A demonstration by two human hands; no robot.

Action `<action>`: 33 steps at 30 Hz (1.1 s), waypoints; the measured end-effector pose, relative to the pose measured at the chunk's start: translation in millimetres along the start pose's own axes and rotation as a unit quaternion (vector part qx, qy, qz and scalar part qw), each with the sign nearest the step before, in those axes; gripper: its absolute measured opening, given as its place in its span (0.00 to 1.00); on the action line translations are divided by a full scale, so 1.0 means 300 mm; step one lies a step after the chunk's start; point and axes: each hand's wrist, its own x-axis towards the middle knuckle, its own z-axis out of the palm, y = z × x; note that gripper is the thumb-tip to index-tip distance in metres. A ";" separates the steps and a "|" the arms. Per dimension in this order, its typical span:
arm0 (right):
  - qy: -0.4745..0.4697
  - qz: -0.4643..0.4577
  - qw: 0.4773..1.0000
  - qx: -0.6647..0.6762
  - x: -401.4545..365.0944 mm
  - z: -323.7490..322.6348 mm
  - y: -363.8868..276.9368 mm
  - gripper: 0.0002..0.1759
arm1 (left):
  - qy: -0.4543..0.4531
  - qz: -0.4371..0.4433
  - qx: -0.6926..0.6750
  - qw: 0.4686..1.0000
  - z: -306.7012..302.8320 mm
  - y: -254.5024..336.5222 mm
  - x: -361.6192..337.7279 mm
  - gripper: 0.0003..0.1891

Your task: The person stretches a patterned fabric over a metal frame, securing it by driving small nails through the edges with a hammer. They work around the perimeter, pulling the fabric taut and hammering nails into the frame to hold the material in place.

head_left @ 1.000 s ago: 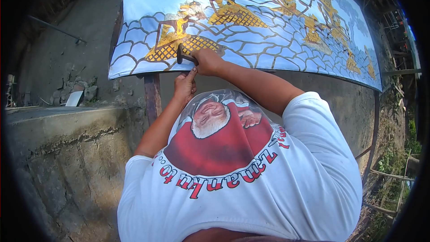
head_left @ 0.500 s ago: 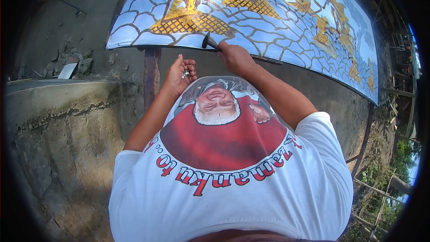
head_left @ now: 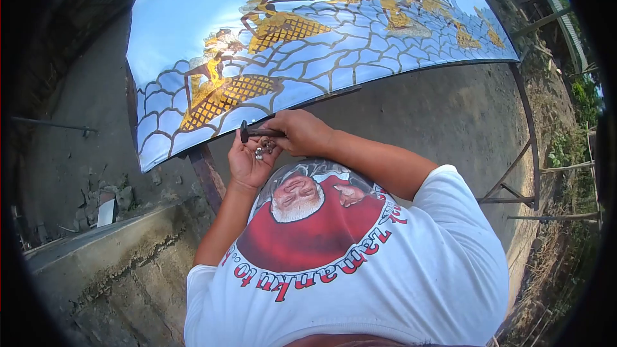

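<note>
My right hand [head_left: 301,132] is closed round the handle of a small hammer [head_left: 245,132], its dark head pointing left. Just below it, my left hand [head_left: 246,166] is cupped, palm up, around several small silvery metal pieces [head_left: 262,150] that look like tacks. The hammer overlaps the fingers of this hand, and the fingertips of the right hand are close to the pieces. Both hands are at the near edge of a large stretched cloth [head_left: 170,38], pale blue-white with gold and brown figures and a net of brown lines.
A dark frame post [head_left: 209,177] runs down from the cloth's left end, and another leg [head_left: 528,128] stands at the right. On the lower left is a concrete wall [head_left: 128,254]. Rubble and a white slab [head_left: 106,213] lie beyond it. Bamboo poles [head_left: 559,217] are at the right.
My right hand has brought the hammer from the cloth's edge to the left palm, close to the small metal pieces. The view has turned, so the cloth now slants the other way.
</note>
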 end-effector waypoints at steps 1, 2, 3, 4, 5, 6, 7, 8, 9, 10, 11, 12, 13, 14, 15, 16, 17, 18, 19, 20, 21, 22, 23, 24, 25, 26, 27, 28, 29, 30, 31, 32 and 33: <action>-0.017 0.031 0.999 0.003 -0.028 -0.033 -0.041 0.11 | 0.008 -0.019 -0.004 1.000 0.016 -0.013 0.014 0.40; -0.035 0.062 0.997 0.007 -0.051 -0.058 -0.068 0.12 | 0.018 -0.035 -0.009 0.999 0.030 -0.025 0.026 0.40; -0.020 0.056 0.998 -0.035 -0.078 -0.043 -0.037 0.12 | -0.003 -0.043 0.012 0.999 0.027 -0.039 0.042 0.40; -0.012 0.059 0.997 -0.040 -0.096 -0.060 -0.033 0.12 | -0.009 -0.050 0.017 0.999 0.035 -0.055 0.059 0.40; -0.021 0.079 0.996 -0.036 -0.113 -0.080 -0.036 0.14 | -0.012 -0.057 0.020 0.998 0.045 -0.075 0.070 0.40; -0.031 0.098 0.994 -0.033 -0.127 -0.100 -0.033 0.17 | -0.015 -0.063 0.024 0.998 0.053 -0.094 0.083 0.41; -0.024 0.098 0.994 -0.035 -0.140 -0.114 -0.021 0.17 | -0.019 -0.066 0.030 0.997 0.046 -0.110 0.097 0.41; -0.016 0.087 0.996 -0.019 -0.157 -0.122 -0.008 0.17 | -0.053 -0.076 0.002 0.996 0.046 -0.127 0.106 0.41; -0.008 0.074 0.997 -0.004 -0.171 -0.136 0.006 0.17 | -0.087 -0.085 -0.027 0.992 0.048 -0.145 0.122 0.42; -0.001 0.074 0.997 -0.005 -0.186 -0.155 0.020 0.17 | -0.089 -0.088 -0.021 0.992 0.050 -0.169 0.139 0.42; -0.005 0.070 0.998 0.005 -0.205 -0.174 0.035 0.17 | -0.055 -0.068 0.007 0.996 0.084 -0.197 0.146 0.44; -0.011 0.066 0.998 0.015 -0.229 -0.193 0.051 0.16 | -0.021 -0.046 0.033 0.998 0.115 -0.231 0.152 0.46; -0.009 0.066 0.998 0.017 -0.256 -0.219 0.071 0.16 | -0.020 -0.047 0.035 0.998 0.147 -0.273 0.166 0.46; -0.010 0.069 0.998 0.013 -0.284 -0.249 0.092 0.15 | -0.029 -0.050 0.048 0.997 0.182 -0.321 0.187 0.48; -0.013 0.072 0.997 0.010 -0.315 -0.279 0.112 0.14 | -0.036 -0.052 0.059 0.996 0.203 -0.370 0.209 0.50; -0.015 0.075 0.997 0.016 -0.356 -0.311 0.130 0.14 | -0.029 -0.054 0.058 0.996 0.212 -0.420 0.228 0.50; -0.009 0.080 0.997 0.009 -0.396 -0.352 0.149 0.15 | -0.043 -0.066 0.056 0.995 0.225 -0.466 0.256 0.50; -0.002 0.084 0.996 0.002 -0.438 -0.389 0.178 0.15 | -0.058 -0.078 0.054 0.994 0.239 -0.517 0.285 0.50; 0.019 0.075 0.997 -0.003 -0.484 -0.400 0.227 0.17 | -0.078 -0.092 0.040 0.992 0.250 -0.569 0.310 0.49; 0.018 0.078 0.997 0.002 -0.527 -0.429 0.254 0.17 | -0.072 -0.093 0.040 0.992 0.270 -0.622 0.333 0.49; 0.031 0.085 0.996 -0.007 -0.571 -0.462 0.274 0.18 | -0.039 -0.090 0.066 0.993 0.289 -0.676 0.355 0.49; 0.043 0.092 0.995 -0.014 -0.613 -0.488 0.299 0.18 | -0.005 -0.088 0.092 0.992 0.306 -0.727 0.375 0.49; 0.057 0.081 0.995 -0.009 -0.653 -0.500 0.342 0.19 | 0.007 -0.094 0.092 0.991 0.320 -0.776 0.398 0.49; 0.055 0.084 0.995 -0.004 -0.692 -0.522 0.367 0.19 | 0.013 -0.096 0.091 0.991 0.337 -0.823 0.422 0.49; 0.080 0.081 0.993 -0.001 -0.735 -0.546 0.386 0.19 | -0.001 -0.104 0.093 0.990 0.356 -0.871 0.443 0.49; 0.103 0.079 0.991 0.002 -0.775 -0.566 0.403 0.19 | -0.014 -0.112 0.093 0.989 0.379 -0.918 0.456 0.50; 0.140 0.066 0.988 -0.008 -0.811 -0.586 0.418 0.16 | -0.024 -0.128 0.101 0.986 0.436 -0.960 0.457 0.51; 0.130 0.072 0.989 0.003 -0.843 -0.612 0.433 0.16 | -0.001 -0.132 0.081 0.988 0.425 -0.984 0.485 0.52; 0.148 0.100 0.984 0.024 -0.868 -0.644 0.436 0.13 | 0.005 -0.132 0.087 0.987 0.422 -1.006 0.503 0.51; 0.166 0.126 0.977 0.042 -0.890 -0.671 0.439 0.11 | 0.008 -0.131 0.095 0.987 0.416 -1.026 0.520 0.50; 0.158 0.131 0.978 0.048 -0.910 -0.695 0.448 0.11 | 0.017 -0.131 0.089 0.987 0.398 -1.039 0.546 0.50; 0.195 0.152 0.961 0.128 -0.931 -0.720 0.457 0.08 | -0.075 -0.174 0.038 0.981 0.397 -1.052 0.568 0.50; 0.233 0.174 0.935 0.204 -0.949 -0.739 0.467 0.06 | -0.167 -0.216 -0.013 0.962 0.399 -1.068 0.581 0.51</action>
